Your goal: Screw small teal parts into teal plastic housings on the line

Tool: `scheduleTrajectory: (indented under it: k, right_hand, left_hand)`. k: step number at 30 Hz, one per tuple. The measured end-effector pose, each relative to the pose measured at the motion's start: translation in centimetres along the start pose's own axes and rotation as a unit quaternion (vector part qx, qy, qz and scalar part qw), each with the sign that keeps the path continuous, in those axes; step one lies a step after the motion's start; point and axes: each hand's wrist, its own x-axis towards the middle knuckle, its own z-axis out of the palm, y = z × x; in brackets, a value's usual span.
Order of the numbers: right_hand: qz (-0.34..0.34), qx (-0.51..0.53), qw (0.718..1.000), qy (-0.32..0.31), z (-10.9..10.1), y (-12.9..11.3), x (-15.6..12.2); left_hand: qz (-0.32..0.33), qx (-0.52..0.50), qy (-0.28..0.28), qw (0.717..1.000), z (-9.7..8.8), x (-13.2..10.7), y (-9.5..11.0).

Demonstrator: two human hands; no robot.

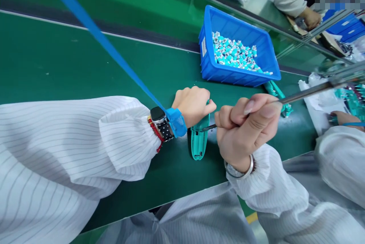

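Note:
My left hand (194, 104) is curled round the top of a long teal plastic housing (199, 141) that lies on the green belt (57, 61). A blue wrist strap and a watch sit on that wrist, with a blue cord running up to the left. My right hand (245, 129) is closed in a fist round a thin metal tool (308, 91); its dark tip reaches the housing just under my left fingers. The tool's shaft runs out to the right past my thumb.
A blue bin (236, 72) of several small teal and white parts stands behind my hands. More teal housings (278, 93) lie right of it. Another person's sleeve and hand (342, 118) work at the right; a second person sits across the belt at top right.

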Motion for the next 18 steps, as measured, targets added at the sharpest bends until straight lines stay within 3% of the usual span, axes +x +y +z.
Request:
scheduleTrajectory:
  k: [4,9,13,18]
  right_hand:
    - [-0.016,0.009,1.0,0.006,-0.3,0.1,0.0]
    - [0.03,0.039,0.998,0.046,-1.5,-1.9,0.1]
    - [0.075,0.062,0.995,0.032,-2.1,-3.5,-2.0]
    - [0.105,0.087,0.99,0.032,-1.8,-3.6,-4.3]
  left_hand:
    - [0.004,0.006,0.013,1.0,0.1,0.0,0.0]
    - [0.016,0.018,0.027,0.999,0.0,-0.1,0.1]
    - [0.014,0.022,0.022,0.999,0.0,-0.1,0.2]
    - [0.014,0.023,0.026,0.999,0.0,0.0,0.3]
